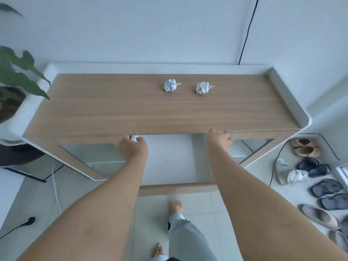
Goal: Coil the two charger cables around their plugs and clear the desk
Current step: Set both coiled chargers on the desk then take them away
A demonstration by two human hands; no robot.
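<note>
Two white chargers lie on the wooden desk top point(131, 110), each with its cable wound around its plug: the left charger point(170, 85) and the right charger point(202, 87), side by side near the back. Below the desk's front edge a drawer point(177, 188) with a white inside stands pulled out toward me. My left hand point(133, 147) curls its fingers on the drawer's left wall, just under the desk edge. My right hand point(220, 139) grips the desk's front edge to the right of the drawer, thumb on top. Neither hand touches a charger.
A potted plant point(17, 76) stands at the desk's left end. Several pairs of shoes and sandals point(310, 176) line the floor on the right. A black cable point(246, 31) runs down the wall behind the desk. My bare feet point(177, 206) stand on the tiles below the drawer.
</note>
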